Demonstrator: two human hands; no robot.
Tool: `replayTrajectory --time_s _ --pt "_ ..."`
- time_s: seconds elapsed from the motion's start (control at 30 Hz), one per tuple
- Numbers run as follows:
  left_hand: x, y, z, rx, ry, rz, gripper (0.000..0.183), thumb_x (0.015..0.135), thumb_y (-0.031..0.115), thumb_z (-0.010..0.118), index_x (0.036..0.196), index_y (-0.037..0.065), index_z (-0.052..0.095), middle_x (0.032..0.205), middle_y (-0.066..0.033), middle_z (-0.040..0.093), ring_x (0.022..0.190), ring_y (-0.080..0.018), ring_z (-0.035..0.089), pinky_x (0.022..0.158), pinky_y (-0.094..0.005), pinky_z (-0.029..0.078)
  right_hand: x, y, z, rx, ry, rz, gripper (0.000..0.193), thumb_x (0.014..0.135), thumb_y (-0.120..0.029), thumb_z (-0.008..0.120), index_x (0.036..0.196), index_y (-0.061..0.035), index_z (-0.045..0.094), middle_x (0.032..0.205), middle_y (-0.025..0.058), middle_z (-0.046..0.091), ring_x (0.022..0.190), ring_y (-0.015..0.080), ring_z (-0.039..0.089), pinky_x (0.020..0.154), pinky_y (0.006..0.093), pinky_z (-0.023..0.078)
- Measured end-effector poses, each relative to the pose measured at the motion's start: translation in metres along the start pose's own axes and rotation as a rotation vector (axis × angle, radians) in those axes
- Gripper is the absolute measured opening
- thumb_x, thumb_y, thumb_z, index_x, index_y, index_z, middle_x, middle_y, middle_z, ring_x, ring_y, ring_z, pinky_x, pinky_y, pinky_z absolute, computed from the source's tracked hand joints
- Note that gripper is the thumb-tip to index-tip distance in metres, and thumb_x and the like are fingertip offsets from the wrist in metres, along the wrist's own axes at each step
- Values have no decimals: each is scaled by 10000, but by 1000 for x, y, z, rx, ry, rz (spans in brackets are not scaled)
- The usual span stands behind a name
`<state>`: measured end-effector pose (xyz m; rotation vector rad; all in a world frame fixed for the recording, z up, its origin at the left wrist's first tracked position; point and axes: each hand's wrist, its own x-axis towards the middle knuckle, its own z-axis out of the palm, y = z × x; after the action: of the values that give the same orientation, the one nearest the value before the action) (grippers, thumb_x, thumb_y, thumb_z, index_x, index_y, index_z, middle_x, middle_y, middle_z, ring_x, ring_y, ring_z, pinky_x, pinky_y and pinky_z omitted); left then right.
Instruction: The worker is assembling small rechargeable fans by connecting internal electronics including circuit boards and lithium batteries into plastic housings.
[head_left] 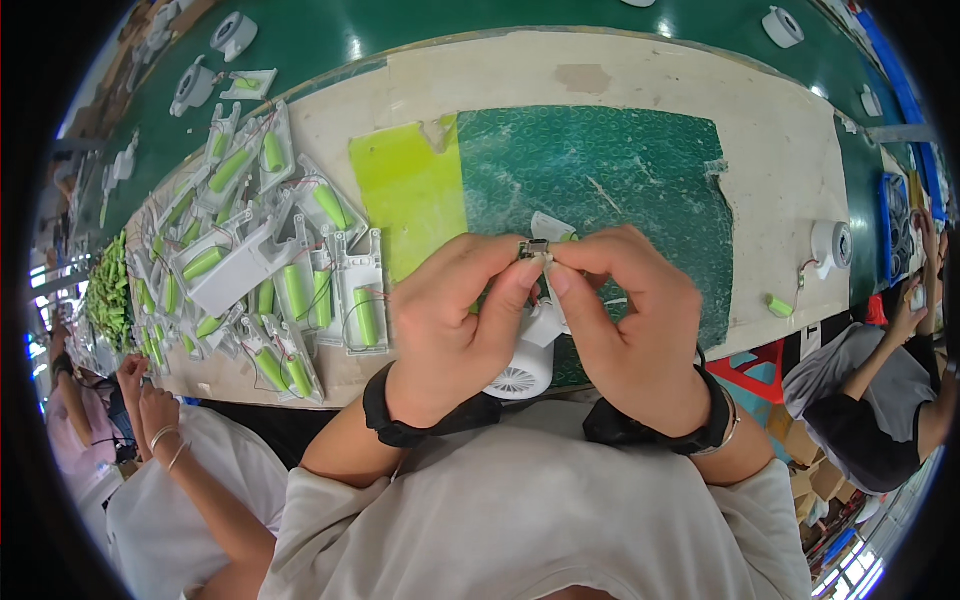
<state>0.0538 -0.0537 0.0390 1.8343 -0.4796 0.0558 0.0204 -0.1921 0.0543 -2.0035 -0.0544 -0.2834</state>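
Note:
My left hand (455, 315) and my right hand (635, 320) meet over a dark green mat (600, 150). Thumb and forefinger of each pinch a tiny circuit board (533, 248) with a metallic connector, held between the fingertips. Beneath my hands lies a small white fan (523, 370) with a round slotted grille, partly covered by them. Part of a white plastic shell (548, 226) shows just beyond my fingertips, with a bit of green at its edge. How the board joins the fan is hidden by my fingers.
White handle shells with green battery cells (325, 295) are heaped on the left, beside a yellow-green sheet (400, 190). At right stands another white fan (831, 247), wired to a green cell (780, 306). More white fans (234, 36) sit farther back. Co-workers are on both sides.

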Motion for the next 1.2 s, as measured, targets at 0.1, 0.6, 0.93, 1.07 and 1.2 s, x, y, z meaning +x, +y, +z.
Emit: replayTrajectory --time_s 0.1,0.6,0.93,1.07,1.2 --pt "1 -3 0 -32 -31 31 81 754 16 619 827 -17 607 663 -96 566 556 -178 547 495 -253 420 0 2 -3 22 21 10 107 705 14 601 799 -35 585 703 80 577 628 236 524 572 312 412" --pt "-17 -13 -5 -781 -74 -443 128 893 85 473 978 -11 473 818 -89 609 709 -82 552 650 -212 455 -34 10 -9 -208 -2 -117 350 570 -164 762 844 -49 577 828 80 522 713 250 513 588 325 418" --pt "-25 -12 1 -624 -117 -315 143 930 162 387 977 28 404 745 -76 555 721 -132 547 876 -344 383 -33 13 -5 -140 -196 -184 351 640 -113 708 949 -11 577 857 111 573 744 260 550 630 334 444" --pt "-28 -15 0 -696 -193 -279 151 929 184 389 955 36 397 763 -92 573 744 -148 554 875 -381 380 -38 16 -5 -61 -197 -122 338 646 -96 713 936 10 577 823 122 587 708 260 565 612 322 453" --pt "-31 -21 -1 -775 -203 -205 171 922 170 409 993 14 404 809 -102 580 771 -139 553 811 -314 401 -38 18 -6 -49 -145 -88 317 643 -91 727 901 23 582 776 129 587 660 256 565 583 309 451"
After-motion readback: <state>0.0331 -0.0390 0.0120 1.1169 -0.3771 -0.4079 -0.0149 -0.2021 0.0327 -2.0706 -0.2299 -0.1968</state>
